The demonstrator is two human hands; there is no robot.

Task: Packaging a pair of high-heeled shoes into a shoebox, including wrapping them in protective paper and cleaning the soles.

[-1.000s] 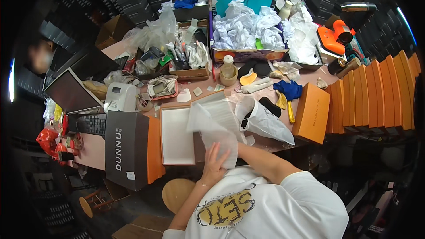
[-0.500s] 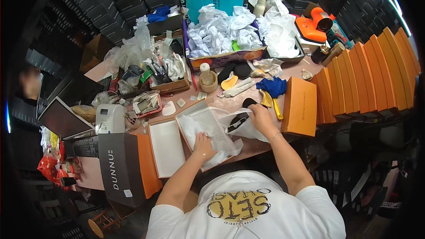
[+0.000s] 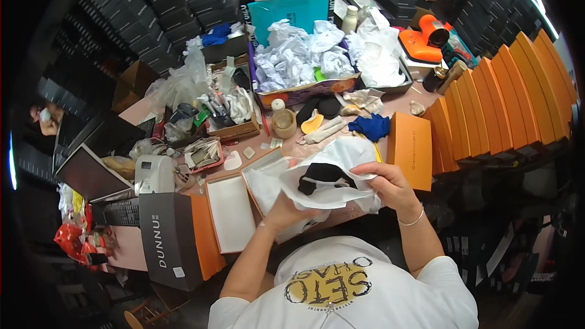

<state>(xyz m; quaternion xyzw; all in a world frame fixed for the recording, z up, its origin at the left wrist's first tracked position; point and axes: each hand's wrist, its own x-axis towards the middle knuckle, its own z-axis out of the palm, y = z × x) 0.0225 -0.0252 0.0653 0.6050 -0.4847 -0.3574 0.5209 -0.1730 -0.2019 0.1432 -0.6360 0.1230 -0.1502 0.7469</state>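
Hands: left hand [image 3: 286, 210] and right hand [image 3: 390, 184] both grip white tissue paper [image 3: 332, 173].

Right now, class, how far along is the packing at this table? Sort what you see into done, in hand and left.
Done: a row of closed orange boxes stands at the right. In hand: the left hand and right hand hold a black item in a white bag over the open box. Left: its white-lined lid lies beside it, not yet on.
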